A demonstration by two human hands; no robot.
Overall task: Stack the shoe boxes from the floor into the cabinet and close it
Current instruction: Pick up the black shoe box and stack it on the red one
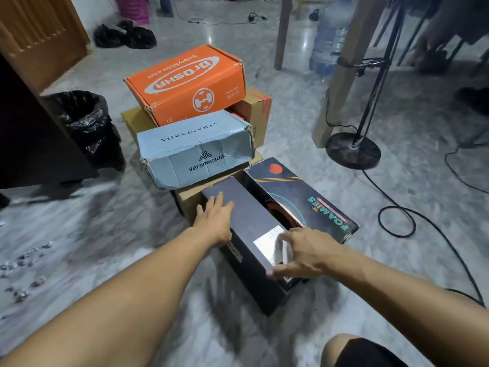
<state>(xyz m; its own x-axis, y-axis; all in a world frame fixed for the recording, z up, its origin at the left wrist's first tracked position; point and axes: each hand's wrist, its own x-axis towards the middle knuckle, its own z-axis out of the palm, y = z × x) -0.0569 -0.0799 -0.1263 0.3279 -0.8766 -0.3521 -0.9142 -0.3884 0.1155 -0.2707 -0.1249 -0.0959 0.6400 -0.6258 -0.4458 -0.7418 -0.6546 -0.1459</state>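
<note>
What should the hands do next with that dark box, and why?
Probably curl both hands round the plain dark box and lift it. The left hand lies flat on its lid and the right hand hovers spread over its near end, so neither grips it yet.

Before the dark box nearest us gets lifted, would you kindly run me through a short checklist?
1. Left hand on the dark box: ok, flat on its lid.
2. Right hand gripping: not ok, its fingers are spread over the near end.
3. Nothing stacked on it: ok.
4. Room beside the Foamies box: cannot tell, they sit close.
5. Cable out of the way: ok, it lies to the right.
6. Cabinet open: cannot tell.
</note>
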